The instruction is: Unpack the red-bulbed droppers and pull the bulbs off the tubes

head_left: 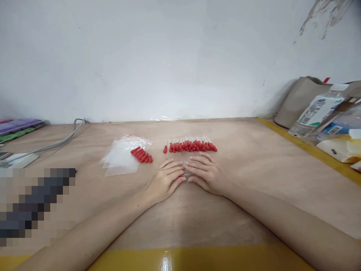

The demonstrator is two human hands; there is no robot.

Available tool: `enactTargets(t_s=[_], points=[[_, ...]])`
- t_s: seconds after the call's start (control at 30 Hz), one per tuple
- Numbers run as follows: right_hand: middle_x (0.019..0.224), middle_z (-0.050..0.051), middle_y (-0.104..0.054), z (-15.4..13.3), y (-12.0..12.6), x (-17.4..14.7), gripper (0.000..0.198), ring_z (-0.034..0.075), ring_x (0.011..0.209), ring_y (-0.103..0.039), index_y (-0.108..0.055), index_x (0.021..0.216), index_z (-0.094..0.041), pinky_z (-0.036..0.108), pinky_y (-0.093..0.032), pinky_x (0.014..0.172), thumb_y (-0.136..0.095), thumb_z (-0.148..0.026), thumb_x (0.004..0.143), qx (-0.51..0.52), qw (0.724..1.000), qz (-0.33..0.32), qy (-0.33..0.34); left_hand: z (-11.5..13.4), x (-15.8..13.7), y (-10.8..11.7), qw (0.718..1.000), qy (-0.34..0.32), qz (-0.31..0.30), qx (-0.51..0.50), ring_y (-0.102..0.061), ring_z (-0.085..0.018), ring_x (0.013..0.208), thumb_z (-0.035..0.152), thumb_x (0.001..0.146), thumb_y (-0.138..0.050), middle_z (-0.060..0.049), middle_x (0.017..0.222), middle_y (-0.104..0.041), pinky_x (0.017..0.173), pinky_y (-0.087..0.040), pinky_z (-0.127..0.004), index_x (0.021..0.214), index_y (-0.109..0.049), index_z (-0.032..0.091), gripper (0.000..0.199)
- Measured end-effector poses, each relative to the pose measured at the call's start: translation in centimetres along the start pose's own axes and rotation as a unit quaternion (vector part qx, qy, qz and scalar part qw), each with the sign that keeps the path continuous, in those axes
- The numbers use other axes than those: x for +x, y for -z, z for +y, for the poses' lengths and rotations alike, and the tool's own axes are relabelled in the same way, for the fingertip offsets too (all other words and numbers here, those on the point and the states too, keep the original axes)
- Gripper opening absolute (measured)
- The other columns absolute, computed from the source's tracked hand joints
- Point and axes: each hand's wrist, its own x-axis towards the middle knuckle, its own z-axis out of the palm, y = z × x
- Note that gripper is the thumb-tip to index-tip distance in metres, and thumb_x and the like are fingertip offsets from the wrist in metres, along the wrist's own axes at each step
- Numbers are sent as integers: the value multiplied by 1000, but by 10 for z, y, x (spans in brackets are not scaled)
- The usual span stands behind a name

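My left hand point(166, 181) and my right hand point(210, 175) meet fingertip to fingertip over the table, fingers curved inward. Between their thumbs and forefingers runs a thin clear glass dropper point(186, 174), a bit of red showing at the left fingertips; most of it is hidden. Just beyond lies a row of clear droppers with red rubber bulbs point(194, 146). More clear glass tubes point(186, 157) stretch from that row toward my hands, partly covered by the right fingers. Left of the row, several loose red bulbs point(141, 155) rest on clear zip bags point(120, 158).
Brown covering spreads over the table point(254, 158), with yellow tape point(310, 150) along its right and front edges. At right stand a plastic bottle point(318, 111) and a beige bag point(299, 101). A grey cable point(62, 142) and purple and green items point(19, 128) lie at left.
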Motion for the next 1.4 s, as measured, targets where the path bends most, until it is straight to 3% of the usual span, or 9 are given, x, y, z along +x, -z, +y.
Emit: enactTargets(t_s=[0.2, 0.6, 1.1, 1.17, 1.23, 1.33, 1.4], points=[[100, 4, -67, 3, -7, -2, 20, 16, 101, -58, -60, 101, -16, 37, -42, 97, -50, -18, 84, 38, 999, 2, 36, 1, 2, 3, 1000, -8, -14, -10, -54, -18, 109, 22, 85, -49, -4, 101, -67, 100, -36, -40, 98, -61, 19, 18], [96, 9, -67, -2, 1, -5, 17, 16, 100, -58, -60, 96, -9, 30, -45, 97, -54, -14, 82, 27, 995, 20, 91, 3, -1, 9, 997, -25, -73, -23, -50, -17, 114, 18, 87, -41, -6, 103, -65, 107, -27, -42, 93, -58, 16, 18], [98, 8, -66, 1, 21, -12, 21, 18, 106, -55, -59, 102, -14, 37, -45, 96, -49, -13, 83, 21, 994, -6, 111, 5, -6, 10, 998, -63, -30, -10, -55, -16, 106, 22, 87, -46, -5, 100, -67, 97, -38, -35, 92, -57, 17, 14], [97, 8, -66, 10, 24, -16, 22, 18, 103, -56, -59, 101, -14, 37, -45, 94, -47, -12, 84, 23, 997, -2, 77, 1, -9, 14, 999, -41, -19, 6, -57, -17, 101, 22, 87, -46, -4, 97, -67, 91, -41, -34, 89, -59, 18, 14], [88, 8, -66, 20, 25, -20, 21, 18, 92, -59, -61, 99, -14, 36, -48, 85, -47, -13, 83, 8, 1000, 26, -2, -10, -12, 21, 999, 7, 12, 38, -58, -17, 93, 23, 86, -47, -4, 93, -67, 84, -43, -34, 86, -60, 19, 14], [70, 4, -61, 34, 24, -25, 21, 16, 69, -57, -64, 98, -17, 32, -47, 67, -48, -21, 84, -36, 988, 43, -143, -38, -14, 39, 985, 121, 88, 82, -55, -18, 85, 28, 85, -46, -7, 91, -60, 75, -45, -31, 90, -62, 19, 20], [66, 3, -59, 39, 22, -27, 23, 15, 63, -54, -64, 98, -19, 30, -43, 64, -46, -25, 85, -56, 978, 20, -201, -62, -15, 53, 964, 217, 115, 106, -53, -18, 85, 30, 85, -43, -8, 92, -54, 74, -46, -31, 97, -63, 18, 26]])
